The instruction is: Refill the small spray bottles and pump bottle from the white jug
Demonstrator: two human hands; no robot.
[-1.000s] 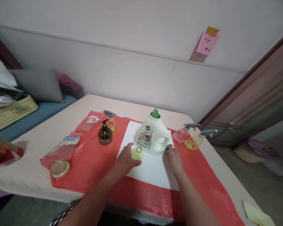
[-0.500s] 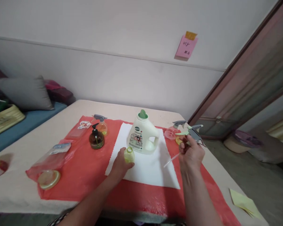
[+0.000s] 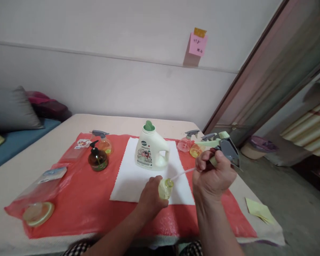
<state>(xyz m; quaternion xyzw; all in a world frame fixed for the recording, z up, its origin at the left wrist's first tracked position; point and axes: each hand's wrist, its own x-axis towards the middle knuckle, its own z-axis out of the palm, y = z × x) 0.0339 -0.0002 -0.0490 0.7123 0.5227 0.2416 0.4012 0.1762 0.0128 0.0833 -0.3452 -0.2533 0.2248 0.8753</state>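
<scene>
My left hand (image 3: 152,195) is wrapped round a small yellow-green translucent bottle (image 3: 165,189), which is tilted to the right with its mouth uncapped. In my right hand (image 3: 214,174) is a grey and pale-green spray trigger head (image 3: 228,149). Its thin clear dip tube (image 3: 185,172) points left and down, the tip right at the bottle's mouth; whether it is inside I cannot tell. Behind my hands a large pale-green detergent jug (image 3: 149,149) stands upright on a white sheet (image 3: 128,181), a green piece in its open neck.
An amber pump bottle (image 3: 98,159) and an orange spray bottle (image 3: 105,144) stand left on the red cloth (image 3: 77,199). A pink spray bottle (image 3: 184,144) and a yellow one (image 3: 196,150) stand behind my right hand. Clear bags (image 3: 49,177), a round lid (image 3: 38,213) and yellow notes (image 3: 260,209) lie nearer the edges.
My left hand has brought the bottle rightward and nearer, tilting it. The trigger head's tube has met the bottle's mouth. The view has shifted to the right.
</scene>
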